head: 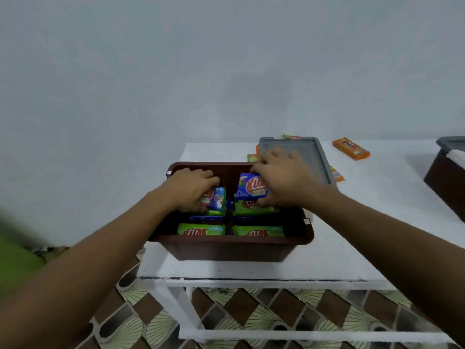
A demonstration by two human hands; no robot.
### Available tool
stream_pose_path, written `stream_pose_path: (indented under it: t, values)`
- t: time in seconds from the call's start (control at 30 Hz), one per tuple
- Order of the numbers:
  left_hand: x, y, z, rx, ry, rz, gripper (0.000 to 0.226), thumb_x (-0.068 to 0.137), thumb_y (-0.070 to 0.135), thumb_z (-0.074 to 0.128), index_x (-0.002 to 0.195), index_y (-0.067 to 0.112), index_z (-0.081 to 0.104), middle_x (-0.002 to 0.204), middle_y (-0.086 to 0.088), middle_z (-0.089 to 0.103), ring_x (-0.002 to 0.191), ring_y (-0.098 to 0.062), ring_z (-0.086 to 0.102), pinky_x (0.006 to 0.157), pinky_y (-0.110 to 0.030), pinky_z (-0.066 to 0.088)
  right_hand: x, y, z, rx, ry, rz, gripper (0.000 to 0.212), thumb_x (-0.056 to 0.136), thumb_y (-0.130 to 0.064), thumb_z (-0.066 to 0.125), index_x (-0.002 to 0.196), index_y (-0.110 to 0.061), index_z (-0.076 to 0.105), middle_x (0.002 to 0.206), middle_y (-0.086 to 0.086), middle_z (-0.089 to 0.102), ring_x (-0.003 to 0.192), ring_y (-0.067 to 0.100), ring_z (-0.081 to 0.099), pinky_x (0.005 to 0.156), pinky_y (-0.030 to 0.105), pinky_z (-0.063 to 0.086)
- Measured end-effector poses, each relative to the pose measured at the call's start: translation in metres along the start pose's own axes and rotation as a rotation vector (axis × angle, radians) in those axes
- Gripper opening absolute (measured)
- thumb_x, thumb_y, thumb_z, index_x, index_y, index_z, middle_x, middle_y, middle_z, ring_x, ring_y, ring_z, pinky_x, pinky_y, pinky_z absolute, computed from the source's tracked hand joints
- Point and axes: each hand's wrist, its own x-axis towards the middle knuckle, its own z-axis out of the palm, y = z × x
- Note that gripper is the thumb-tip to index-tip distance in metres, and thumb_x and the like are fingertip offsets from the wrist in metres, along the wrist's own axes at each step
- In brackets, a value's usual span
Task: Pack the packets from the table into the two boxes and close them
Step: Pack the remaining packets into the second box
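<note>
Right hand (pixel 284 177) on blue packet (pixel 251 188) (box (pixel 226 249))

The box (pixel 226 248) sits near the front of the table (pixel 352 248) with packets (pixel 201 230) in its compartments, the lid (pixel 302 152) just behind it to the right, a loose packet (pixel 351 148) farther right, and a second box (pixel 445 177) at the right edge.

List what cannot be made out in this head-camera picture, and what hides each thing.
Second box, head view: cut off by the right edge; contents unseen.
Packets under the grey lid: mostly covered, uncountable.
Left hand: fingertips hidden under its palm; grip unclear.
Lower layers in the brown box: hidden by top packets.
Small print on the blue packet in the right hand: too small.
</note>
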Motion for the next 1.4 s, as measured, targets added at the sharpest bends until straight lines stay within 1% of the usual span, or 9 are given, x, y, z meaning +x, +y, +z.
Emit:
stream_pose_path:
  t: [0.13,0.23,0.3,0.5,0.63,0.97,1.17,1.3,1.4]
  values:
    - [-0.001,0.004,0.002,0.129,0.03,0.012,0.064,0.076,0.056,0.068,0.129,0.024,0.055,0.126,0.001,0.045,0.114,-0.019,0.045,0.082,-0.036,0.039,0.01,-0.012,0.027,-0.083,-0.099,-0.039,0.041,0.085,-0.045,0.066,0.116,-0.019,0.06,0.122,0.007,0.058,0.111,0.024,0.055,0.086,0.042,0.046]
    - [-0.002,0.006,0.002,0.101,0.012,-0.004,0.051,0.074,0.049,0.074,0.114,0.019,0.064,0.124,-0.001,0.038,0.106,-0.021,0.047,0.063,-0.036,0.04,0.011,-0.015,0.035,-0.057,-0.105,-0.039,0.042,0.085,-0.045,0.065,0.115,-0.017,0.06,0.109,0.004,0.066,0.088,0.019,0.064,0.069,0.029,0.049]
    - [-0.002,0.009,0.001,0.089,-0.019,-0.025,0.055,0.076,0.045,0.075,0.121,0.018,0.058,0.125,-0.002,0.041,0.1,-0.024,0.056,0.06,-0.035,0.037,0.01,-0.014,0.039,-0.085,-0.078,-0.053,0.045,0.084,-0.047,0.066,0.117,-0.017,0.06,0.108,0.003,0.067,0.087,0.019,0.065,0.066,0.028,0.046]
    - [-0.001,0.011,0.004,0.054,-0.001,-0.035,0.068,0.079,0.043,0.073,0.135,0.022,0.042,0.123,-0.001,0.05,0.101,-0.027,0.06,0.063,-0.035,0.039,0.011,-0.013,0.043,-0.062,-0.043,-0.057,0.053,0.082,-0.046,0.069,0.125,-0.019,0.056,0.115,0.002,0.066,0.096,0.019,0.065,0.077,0.032,0.052]
    - [0.001,0.01,0.008,-0.066,-0.024,-0.01,0.083,0.072,0.059,0.073,0.138,0.025,0.038,0.124,0.004,0.048,0.107,-0.022,0.057,0.067,-0.033,0.039,0.009,-0.013,0.042,-0.015,-0.025,-0.049,0.053,0.083,-0.049,0.067,0.126,-0.019,0.056,0.116,0.001,0.066,0.097,0.017,0.065,0.078,0.031,0.053]
    - [0.001,0.009,0.008,-0.075,-0.015,-0.011,0.067,0.081,0.041,0.071,0.138,0.026,0.038,0.127,0.003,0.046,0.111,-0.023,0.056,0.067,-0.034,0.041,0.008,-0.013,0.042,0.067,0.033,-0.051,0.046,0.088,-0.049,0.059,0.125,-0.021,0.057,0.111,0.0,0.068,0.093,0.016,0.065,0.077,0.031,0.055]
    - [0.002,0.008,0.009,-0.118,0.039,0.008,0.063,0.082,0.053,0.065,0.134,0.025,0.043,0.122,0.005,0.049,0.107,-0.02,0.056,0.066,-0.033,0.039,0.007,-0.004,0.032,0.6,0.322,0.124,0.013,0.091,-0.029,0.061,0.1,-0.02,0.066,0.089,-0.009,0.063,0.082,0.006,0.056,0.074,0.028,0.051]
    - [0.001,0.008,0.006,-0.169,0.123,0.045,0.042,0.087,0.055,0.056,0.117,0.025,0.052,0.104,0.008,0.05,0.094,-0.017,0.057,0.061,-0.029,0.033,0.002,0.015,0.03,0.922,0.591,0.377,0.016,0.097,-0.021,0.053,0.106,-0.014,0.064,0.099,-0.005,0.06,0.095,0.008,0.053,0.077,0.021,0.04]
    - [0.003,0.006,0.003,-0.25,0.225,0.047,0.031,0.089,0.056,0.053,0.1,0.027,0.054,0.093,0.013,0.05,0.083,-0.011,0.054,0.058,-0.028,0.037,-0.004,0.048,0.052,1.037,0.501,0.569,0.026,0.102,-0.024,0.041,0.112,-0.011,0.061,0.105,0.006,0.064,0.098,0.022,0.059,0.079,0.027,0.046]
